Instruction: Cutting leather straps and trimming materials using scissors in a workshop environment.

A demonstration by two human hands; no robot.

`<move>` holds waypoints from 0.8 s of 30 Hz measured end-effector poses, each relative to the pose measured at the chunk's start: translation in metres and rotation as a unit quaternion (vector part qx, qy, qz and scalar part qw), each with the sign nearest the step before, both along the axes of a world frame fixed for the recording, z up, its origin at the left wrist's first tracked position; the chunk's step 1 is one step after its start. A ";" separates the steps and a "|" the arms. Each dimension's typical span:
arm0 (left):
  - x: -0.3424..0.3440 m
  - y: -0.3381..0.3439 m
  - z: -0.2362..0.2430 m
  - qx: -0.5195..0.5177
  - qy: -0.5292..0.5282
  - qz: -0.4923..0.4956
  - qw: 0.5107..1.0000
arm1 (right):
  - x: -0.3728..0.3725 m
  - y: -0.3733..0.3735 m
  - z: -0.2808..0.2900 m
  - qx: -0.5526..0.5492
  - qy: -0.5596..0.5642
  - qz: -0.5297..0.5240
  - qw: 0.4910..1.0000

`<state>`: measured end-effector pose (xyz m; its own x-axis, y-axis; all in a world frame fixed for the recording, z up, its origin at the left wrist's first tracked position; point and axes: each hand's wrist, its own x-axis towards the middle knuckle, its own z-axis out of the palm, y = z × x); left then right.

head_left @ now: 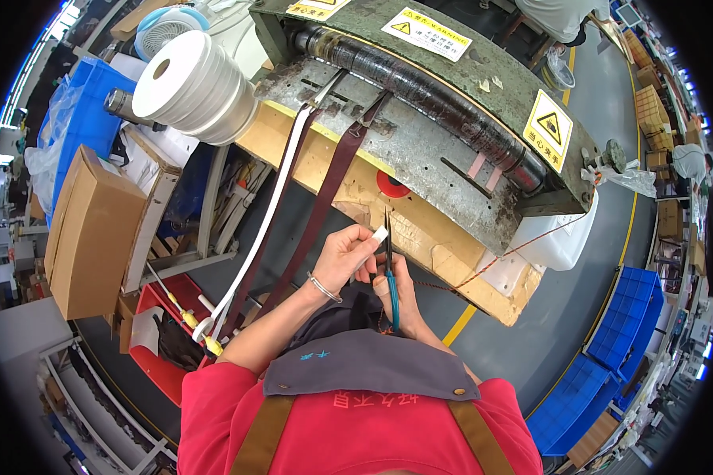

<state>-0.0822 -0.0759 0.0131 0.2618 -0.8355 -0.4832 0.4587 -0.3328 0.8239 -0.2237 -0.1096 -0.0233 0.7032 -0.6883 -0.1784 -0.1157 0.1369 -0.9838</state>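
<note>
Between the fingertips of my left hand (344, 257) is a small white strip (381, 233); those fingers are closed in a pinch. My right hand (406, 294) grips scissors (391, 286) with teal handles, their dark blades pointing up and away from me, right beside the strip. Whether the blades touch it, I cannot tell. Both hands are in front of my waist, close to the near edge of a wooden bench (432, 252). A white strap (255, 253) and a maroon strap (322, 199) run to the left of my hands, up into a roller machine.
The green machine (483, 77) has a dark roller (420, 91) and a metal plate (420, 162). A braided cord (495, 257) crosses the bench. Large white spools (190, 87), a cardboard box (91, 233) and a red bin (154, 348) stand left; blue crates (622, 317) stand right.
</note>
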 end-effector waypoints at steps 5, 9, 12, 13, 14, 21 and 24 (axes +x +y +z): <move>0.001 -0.003 -0.004 0.004 0.002 -0.004 1.000 | 0.003 0.000 -0.006 -0.012 -0.014 -0.025 1.000; 0.005 -0.005 -0.008 0.007 0.005 -0.007 1.000 | 0.001 -0.004 -0.003 0.001 0.043 -0.019 0.999; 0.014 -0.008 -0.013 0.004 0.032 -0.009 0.999 | 0.003 -0.005 -0.004 0.013 0.078 -0.030 0.996; 0.020 -0.009 -0.015 0.011 0.035 -0.001 0.999 | 0.001 -0.005 -0.011 0.026 0.066 -0.038 0.997; 0.026 -0.010 -0.016 0.018 0.039 0.006 0.999 | 0.000 -0.004 -0.014 0.039 0.054 -0.046 0.997; 0.103 -0.047 -0.027 0.015 -0.077 0.092 0.993 | 0.012 -0.020 0.026 0.045 0.147 0.028 0.988; 0.119 -0.068 -0.020 0.019 -0.072 0.065 0.995 | 0.025 -0.023 0.047 0.054 0.136 0.040 0.988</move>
